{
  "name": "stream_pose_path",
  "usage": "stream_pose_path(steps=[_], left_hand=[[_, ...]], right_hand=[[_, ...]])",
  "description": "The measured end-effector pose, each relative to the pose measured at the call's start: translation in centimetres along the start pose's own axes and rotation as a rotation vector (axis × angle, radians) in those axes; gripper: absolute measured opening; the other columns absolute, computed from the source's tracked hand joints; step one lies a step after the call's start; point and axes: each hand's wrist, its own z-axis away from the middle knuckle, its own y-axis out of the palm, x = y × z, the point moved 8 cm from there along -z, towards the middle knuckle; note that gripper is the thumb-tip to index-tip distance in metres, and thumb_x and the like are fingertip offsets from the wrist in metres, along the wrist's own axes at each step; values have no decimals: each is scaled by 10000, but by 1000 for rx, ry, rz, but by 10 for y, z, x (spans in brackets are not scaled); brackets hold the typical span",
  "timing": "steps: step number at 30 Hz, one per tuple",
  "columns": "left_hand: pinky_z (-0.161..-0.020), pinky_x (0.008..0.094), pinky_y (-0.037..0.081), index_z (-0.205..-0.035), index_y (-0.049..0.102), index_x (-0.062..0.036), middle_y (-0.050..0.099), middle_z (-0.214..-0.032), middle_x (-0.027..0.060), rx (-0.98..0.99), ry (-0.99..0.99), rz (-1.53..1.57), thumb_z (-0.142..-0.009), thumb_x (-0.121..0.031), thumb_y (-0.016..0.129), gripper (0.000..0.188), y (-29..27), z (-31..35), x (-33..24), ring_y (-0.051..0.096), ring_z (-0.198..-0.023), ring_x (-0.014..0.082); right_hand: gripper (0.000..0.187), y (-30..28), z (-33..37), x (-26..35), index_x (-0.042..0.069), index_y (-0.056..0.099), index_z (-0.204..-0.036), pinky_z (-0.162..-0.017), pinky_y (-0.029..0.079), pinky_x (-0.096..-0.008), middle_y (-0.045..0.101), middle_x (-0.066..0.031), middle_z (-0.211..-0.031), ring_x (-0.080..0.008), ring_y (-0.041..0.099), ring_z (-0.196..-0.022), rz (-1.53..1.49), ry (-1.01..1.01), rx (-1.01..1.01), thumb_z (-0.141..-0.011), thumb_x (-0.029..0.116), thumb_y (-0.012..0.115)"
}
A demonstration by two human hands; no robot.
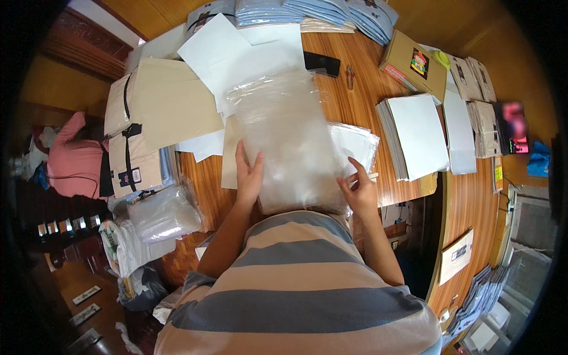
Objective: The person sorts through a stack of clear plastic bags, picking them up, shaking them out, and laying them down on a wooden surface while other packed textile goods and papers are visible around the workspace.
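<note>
A thick stack of transparent plastic bags (290,136) lies on the wooden table in front of me, reaching almost to my striped shirt. My left hand (249,177) is at the stack's left edge, thumb and fingers apart. On the opposite side, my right hand (358,190) is beside the right edge with its fingers spread and slightly bent. Neither hand is closed around anything. Under the bags' right side, a white sheet in a transparent sleeve (356,145) sticks out. White paper sheets (219,53) and a beige card sheet (174,100) lie beyond and to the left.
A black phone (322,64) and small pliers-like tool (350,77) lie at the far side. At right are a stack of white boards (417,136) and a cardboard box (414,65). Folded blue garments (266,12) line the back. Another person in pink (74,157) is at left.
</note>
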Motion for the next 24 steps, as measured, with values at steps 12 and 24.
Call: stream_pose_path(steps=[12,24], left_hand=[[-1070,343,437,-1637,100,-117,375,-1573,163,73,-149,137,-942,121,510,841,-34,8,14,489,-1334,255],[-1023,363,492,-1559,339,-61,546,-1435,109,42,-205,74,-905,94,532,699,-118,-6,23,568,-1257,224]], right_hand=[[557,-38,-15,-40,-27,658,-1090,-663,558,-448,724,-150,-851,-347,719,-754,290,22,-367,-797,406,850],[293,-34,-59,-68,-21,719,-904,-626,521,-372,707,-144,-750,-247,685,-669,89,196,-67,-891,269,757]])
